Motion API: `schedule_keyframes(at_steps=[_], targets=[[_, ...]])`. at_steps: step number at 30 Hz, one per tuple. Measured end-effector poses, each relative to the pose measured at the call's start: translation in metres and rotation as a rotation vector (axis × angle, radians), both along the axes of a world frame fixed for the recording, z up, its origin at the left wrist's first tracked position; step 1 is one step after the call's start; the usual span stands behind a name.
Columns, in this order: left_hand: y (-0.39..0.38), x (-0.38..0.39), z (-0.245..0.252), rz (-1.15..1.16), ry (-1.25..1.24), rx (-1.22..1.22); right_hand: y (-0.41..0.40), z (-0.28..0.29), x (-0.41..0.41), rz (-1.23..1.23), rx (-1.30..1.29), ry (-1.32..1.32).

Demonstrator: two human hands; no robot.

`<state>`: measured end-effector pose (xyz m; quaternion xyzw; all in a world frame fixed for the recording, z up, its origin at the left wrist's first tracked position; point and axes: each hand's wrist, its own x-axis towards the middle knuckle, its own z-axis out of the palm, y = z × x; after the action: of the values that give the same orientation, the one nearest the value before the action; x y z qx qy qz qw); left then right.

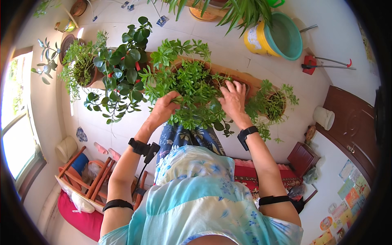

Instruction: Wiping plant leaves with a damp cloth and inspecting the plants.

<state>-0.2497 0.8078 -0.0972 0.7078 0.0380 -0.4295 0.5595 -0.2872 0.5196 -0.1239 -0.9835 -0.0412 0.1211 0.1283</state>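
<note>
In front of me is a bushy green leafy plant [196, 78] in a pot on a long wooden bench [260, 81]. My left hand [165, 107], on the plant's near left side, pinches a small green sprig [176, 99] between thumb and fingers. To the right, my right hand [233, 98] reaches over a rectangular planter [246, 89] beside the bushy plant. Its fingers are spread, with the tips among thin stems; I see nothing gripped there. Leaves hide most of the pot under the bushy plant.
A plant with thick round leaves [132, 58] stands left along the bench, a trailing potted plant [275, 104] at its right end. Beyond are a yellow bucket [255, 39] and a teal basin [284, 36]. A wooden rack [92, 183] lies behind left.
</note>
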Motion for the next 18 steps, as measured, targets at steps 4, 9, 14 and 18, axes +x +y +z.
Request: schedule_keyframes(at_steps=[4, 9, 14, 18], targets=[[-0.037, -0.011, 0.004, -0.240, -0.455, 0.164, -0.021, -0.013, -0.020, -0.047, 0.014, 0.025], [-0.066, -0.016, -0.010, -0.288, -0.606, 0.270, -0.019, -0.009, -0.019, -0.040, 0.104, -0.037], [-0.059, -0.031, -0.024, -0.483, -0.470, 0.495, -0.010, 0.009, 0.011, -0.058, 0.166, -0.249], [-0.056, -0.043, -0.013, -0.459, -0.450, 0.451, 0.011, 0.008, 0.052, 0.006, 0.160, -0.378]])
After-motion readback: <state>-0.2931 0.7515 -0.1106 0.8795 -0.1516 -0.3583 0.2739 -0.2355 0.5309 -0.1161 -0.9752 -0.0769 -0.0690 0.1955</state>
